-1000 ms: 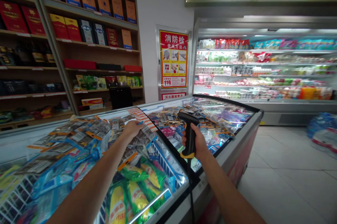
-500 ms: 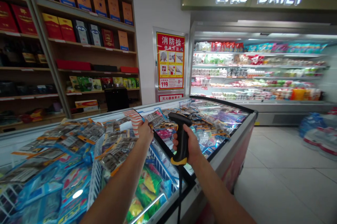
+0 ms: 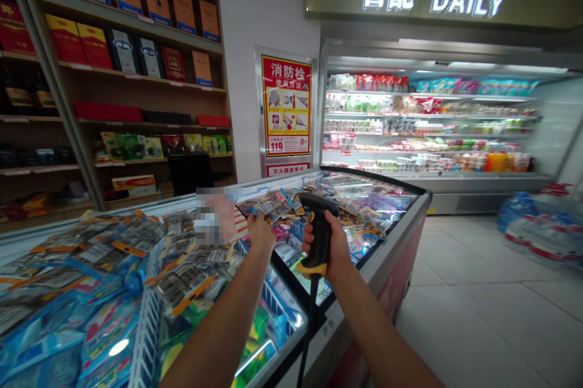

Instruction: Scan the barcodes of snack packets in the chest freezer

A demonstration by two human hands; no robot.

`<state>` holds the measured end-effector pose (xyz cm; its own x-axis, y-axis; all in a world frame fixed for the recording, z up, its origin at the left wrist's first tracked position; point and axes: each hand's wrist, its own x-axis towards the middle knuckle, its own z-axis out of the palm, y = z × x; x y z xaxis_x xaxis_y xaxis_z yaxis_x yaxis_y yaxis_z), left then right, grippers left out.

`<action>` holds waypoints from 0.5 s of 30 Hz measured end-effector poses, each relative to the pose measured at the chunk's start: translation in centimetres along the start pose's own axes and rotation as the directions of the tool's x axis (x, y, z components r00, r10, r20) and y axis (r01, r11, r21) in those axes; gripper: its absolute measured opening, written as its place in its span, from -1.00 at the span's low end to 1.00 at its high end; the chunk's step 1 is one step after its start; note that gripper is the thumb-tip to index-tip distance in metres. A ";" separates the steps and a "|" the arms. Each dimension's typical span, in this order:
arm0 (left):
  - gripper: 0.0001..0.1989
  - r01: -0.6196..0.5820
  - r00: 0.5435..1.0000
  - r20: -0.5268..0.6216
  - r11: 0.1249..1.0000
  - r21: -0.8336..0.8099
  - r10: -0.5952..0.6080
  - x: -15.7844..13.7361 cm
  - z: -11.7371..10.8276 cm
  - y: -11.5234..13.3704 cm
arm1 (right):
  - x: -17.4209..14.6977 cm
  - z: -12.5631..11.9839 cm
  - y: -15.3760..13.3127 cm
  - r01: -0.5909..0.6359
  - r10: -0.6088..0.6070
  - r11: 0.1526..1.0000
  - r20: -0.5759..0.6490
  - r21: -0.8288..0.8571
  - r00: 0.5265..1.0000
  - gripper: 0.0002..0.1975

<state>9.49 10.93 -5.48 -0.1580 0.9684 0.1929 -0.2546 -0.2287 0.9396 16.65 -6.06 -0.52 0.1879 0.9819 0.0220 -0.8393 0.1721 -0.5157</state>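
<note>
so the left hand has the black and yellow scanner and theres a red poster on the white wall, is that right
Not quite: the head view shows the right hand, not the left hand, holding the black and yellow scanner. The red poster is on the white wall, as you say.

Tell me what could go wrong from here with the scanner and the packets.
The scanner's cord hangs past the freezer's edge, so it could snag if the right hand moves. The packets lie loose and overlapping; the left hand, close among them, might push some out of place.
</note>
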 end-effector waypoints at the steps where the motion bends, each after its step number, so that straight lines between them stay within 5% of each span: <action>1: -0.93 0.016 1.000 -0.014 0.999 -0.035 -0.017 -0.1 0.3 -0.1 | 0.0 0.1 -0.1 0.002 -0.002 1.000 0.001 0.009 1.000 -0.74; 6: -0.90 0.096 0.990 -0.076 0.964 -0.247 -0.118 -0.4 1.2 -0.7 | -0.1 0.1 -0.6 0.015 -0.015 1.000 -0.008 0.020 1.000 -0.73; 15: -0.95 0.064 0.993 -0.064 0.913 -0.402 -0.098 -0.5 1.5 -1.4 | -0.1 -0.2 -0.4 0.034 -0.033 0.999 -0.050 0.009 0.998 -0.73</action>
<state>11.36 10.89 -6.47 -0.1936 0.9777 0.0817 -0.6263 -0.1872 0.7567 17.07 -6.21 -0.45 0.2406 0.9706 -0.0035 -0.8369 0.2056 -0.5073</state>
